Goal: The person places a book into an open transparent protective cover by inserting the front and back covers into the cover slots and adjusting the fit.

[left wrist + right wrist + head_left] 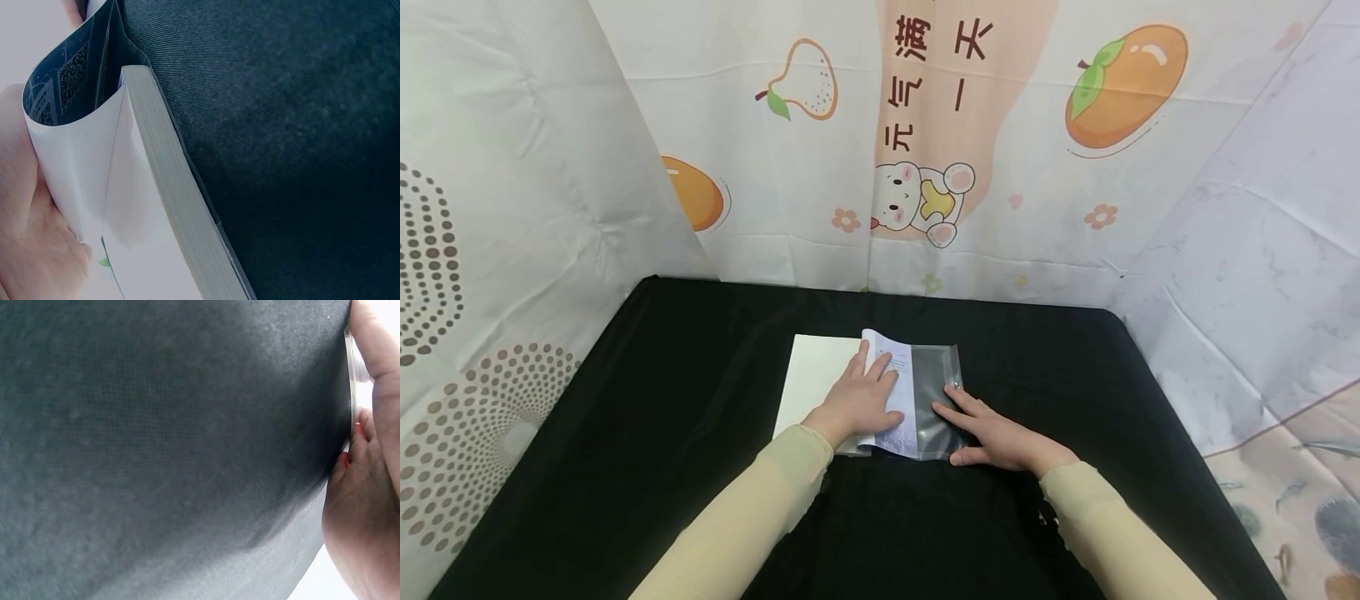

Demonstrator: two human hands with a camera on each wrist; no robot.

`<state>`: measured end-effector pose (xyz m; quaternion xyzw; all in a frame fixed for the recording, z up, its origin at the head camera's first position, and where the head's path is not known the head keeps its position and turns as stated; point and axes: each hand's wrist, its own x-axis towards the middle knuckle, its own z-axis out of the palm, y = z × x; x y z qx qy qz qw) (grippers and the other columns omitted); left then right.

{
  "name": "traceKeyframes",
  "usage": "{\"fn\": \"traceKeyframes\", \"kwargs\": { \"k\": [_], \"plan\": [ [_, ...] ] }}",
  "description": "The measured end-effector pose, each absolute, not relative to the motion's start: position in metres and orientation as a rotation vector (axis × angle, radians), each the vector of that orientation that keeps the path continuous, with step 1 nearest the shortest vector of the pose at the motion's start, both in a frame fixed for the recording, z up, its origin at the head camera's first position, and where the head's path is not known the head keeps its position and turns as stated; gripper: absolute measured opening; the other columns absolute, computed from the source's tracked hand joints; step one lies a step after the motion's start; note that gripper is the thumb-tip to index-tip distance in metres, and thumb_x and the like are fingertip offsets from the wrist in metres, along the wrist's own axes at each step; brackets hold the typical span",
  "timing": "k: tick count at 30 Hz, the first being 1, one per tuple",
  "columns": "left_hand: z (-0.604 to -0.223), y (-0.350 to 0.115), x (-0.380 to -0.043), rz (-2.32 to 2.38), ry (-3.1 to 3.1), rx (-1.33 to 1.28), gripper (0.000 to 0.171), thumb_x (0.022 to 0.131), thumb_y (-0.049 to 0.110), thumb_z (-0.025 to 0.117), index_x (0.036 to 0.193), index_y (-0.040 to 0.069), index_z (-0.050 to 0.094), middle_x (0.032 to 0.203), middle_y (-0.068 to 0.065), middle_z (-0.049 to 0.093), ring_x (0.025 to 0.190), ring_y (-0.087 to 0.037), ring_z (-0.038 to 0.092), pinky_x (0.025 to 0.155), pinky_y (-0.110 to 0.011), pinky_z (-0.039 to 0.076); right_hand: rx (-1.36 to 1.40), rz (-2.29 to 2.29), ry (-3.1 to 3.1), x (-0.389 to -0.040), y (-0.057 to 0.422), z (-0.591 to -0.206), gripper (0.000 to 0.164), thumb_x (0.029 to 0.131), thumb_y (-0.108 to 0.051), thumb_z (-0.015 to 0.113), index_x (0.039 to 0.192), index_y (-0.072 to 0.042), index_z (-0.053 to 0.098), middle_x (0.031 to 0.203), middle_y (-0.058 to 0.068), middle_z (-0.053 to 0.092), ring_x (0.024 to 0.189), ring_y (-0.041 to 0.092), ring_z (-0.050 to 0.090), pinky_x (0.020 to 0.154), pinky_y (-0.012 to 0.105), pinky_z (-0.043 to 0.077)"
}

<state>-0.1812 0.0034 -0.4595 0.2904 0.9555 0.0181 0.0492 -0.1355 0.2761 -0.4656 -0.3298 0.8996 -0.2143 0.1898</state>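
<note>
A book with a white face lies on the black cloth, its thick page block showing in the left wrist view. Its pale lavender cover bends over in a curl, with a QR code on the dark inner side. Beyond the cover's right edge extends a clear plastic sleeve. My left hand rests spread on the curled cover, fingers fairly straight. With fingers extended, my right hand touches the sleeve's right edge, thumb near its lower corner.
Black cloth covers the table around the book. Behind it hangs a white curtain printed with fruit and a cartoon bear. More patterned cloth hangs at the left and the right.
</note>
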Motion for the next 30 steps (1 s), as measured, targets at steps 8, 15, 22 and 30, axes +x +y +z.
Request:
{"fn": "traceKeyframes", "kwargs": {
  "k": [8,15,22,30],
  "plan": [
    [-0.4612,0.0043,-0.1823,0.054,2.91,0.879,0.072,0.089,0.06,0.05,0.144,0.014,0.042,0.158,-0.011,0.021,0.141,-0.045,-0.005,0.117,-0.05,0.011,-0.915,-0.598,2.531,-0.1353,0.2757,-0.4658,0.078,0.092,-0.045,0.061,0.154,-0.021,0.021,0.16,0.015,-0.001,0.143,0.039,0.001,0.107,0.066,0.022],
    [-0.4608,0.0055,-0.1817,0.051,2.911,0.882,0.073,0.088,0.06,0.049,0.144,0.014,0.042,0.158,-0.011,0.021,0.141,-0.046,-0.005,0.117,-0.051,0.012,-0.912,-0.587,2.542,-0.1355,0.2764,-0.4669,0.078,0.092,-0.046,0.061,0.154,-0.021,0.02,0.161,0.014,-0.001,0.143,0.039,0.001,0.107,0.067,0.022],
    [-0.4582,0.0066,-0.1795,0.039,2.92,0.882,0.072,0.088,0.06,0.05,0.143,0.014,0.043,0.157,-0.011,0.023,0.141,-0.045,-0.003,0.116,-0.051,0.013,-0.91,-0.588,2.538,-0.1353,0.2751,-0.4662,0.078,0.092,-0.045,0.062,0.154,-0.021,0.021,0.161,0.014,-0.001,0.143,0.039,0.002,0.107,0.067,0.023],
    [-0.4586,0.0082,-0.1797,0.018,2.915,0.87,0.072,0.089,0.061,0.049,0.144,0.015,0.042,0.158,-0.01,0.022,0.141,-0.045,-0.004,0.117,-0.05,0.013,-0.911,-0.597,2.541,-0.1352,0.2745,-0.4664,0.078,0.092,-0.044,0.062,0.154,-0.021,0.021,0.161,0.014,-0.001,0.143,0.039,0.002,0.107,0.067,0.022]
  ]
}}
